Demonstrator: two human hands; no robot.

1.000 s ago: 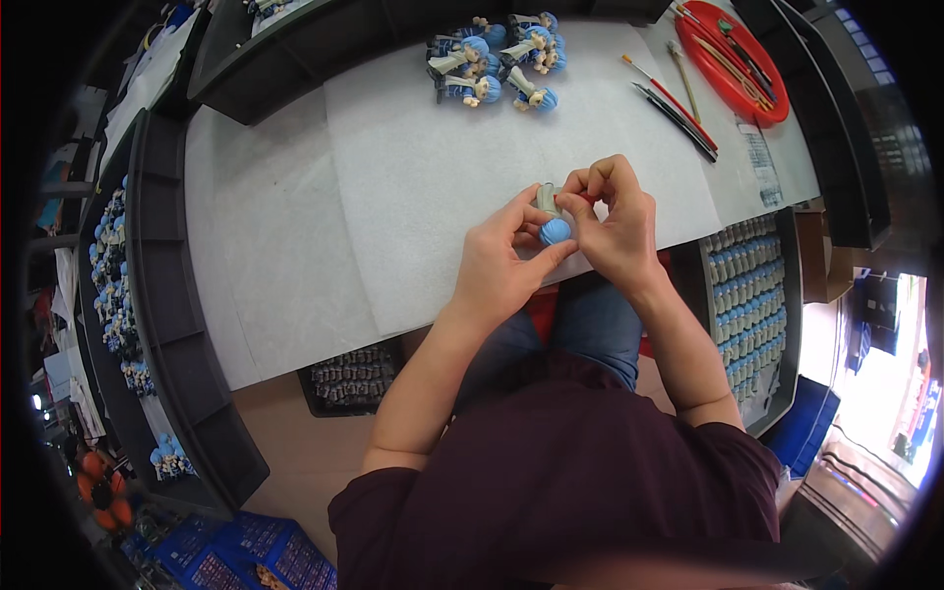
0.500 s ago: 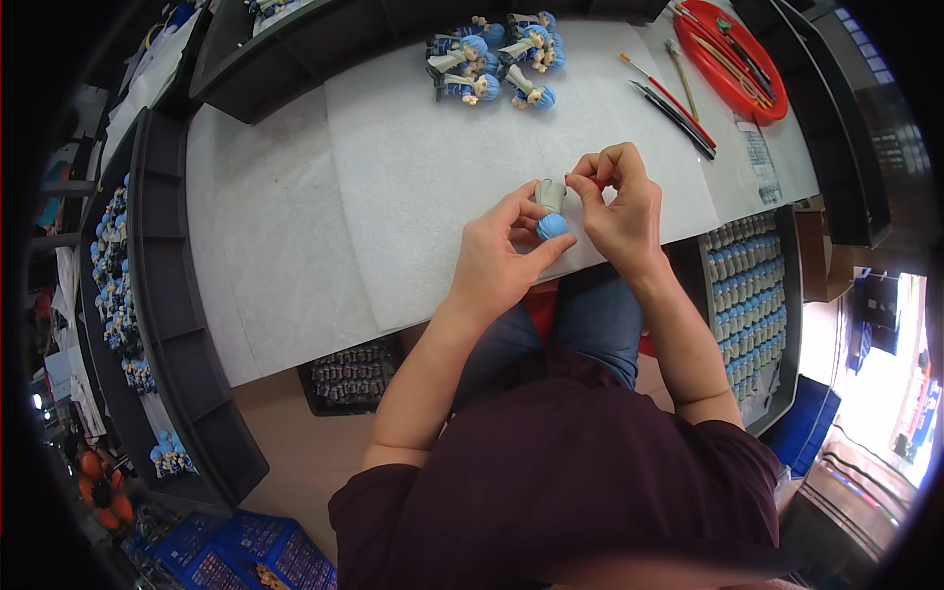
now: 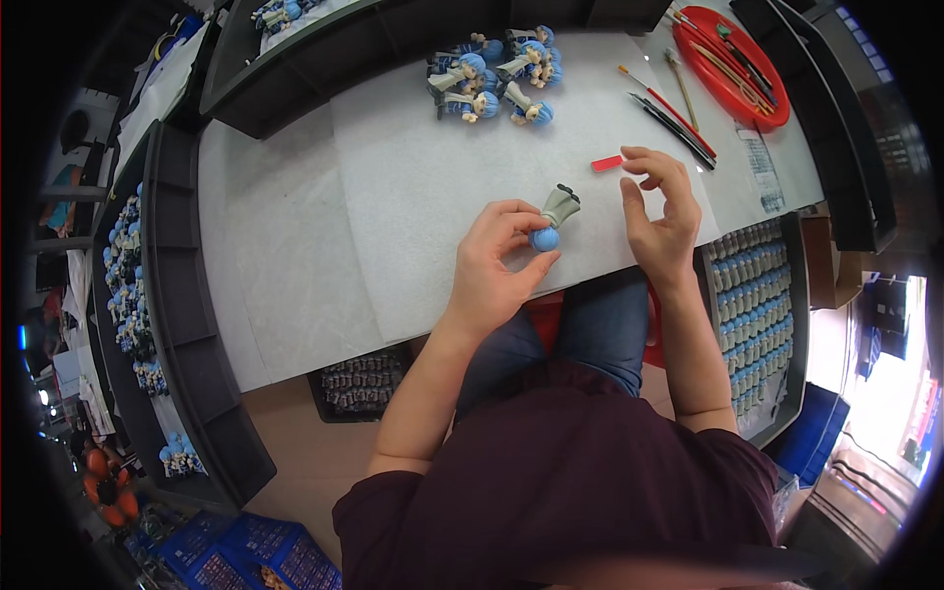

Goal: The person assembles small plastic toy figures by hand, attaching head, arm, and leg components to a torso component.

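Observation:
My left hand [image 3: 500,258] grips a small figurine [image 3: 561,206] by its round blue-haired head. The figurine's pale grey-green garment and dark feet point up and away to the right, above the white work sheet. My right hand [image 3: 665,211] is off to the right with its fingers apart and holds nothing. Just beyond its fingertips, a small flat red strip [image 3: 607,164] lies on the sheet. Farther back, a cluster of similar blue-haired figurines [image 3: 482,79] lies on the table.
Brushes and pens [image 3: 673,128] lie at the back right beside a red oval tray [image 3: 688,69] of tools. Dark crates [image 3: 202,364] of figurines stand at the left, and another crate [image 3: 798,334] sits low at the right. A dark bin edge [image 3: 324,74] borders the back.
My right hand has let go of the red strip and drawn back to the right, leaving the strip on the table. The figurine has tilted, its feet now pointing right.

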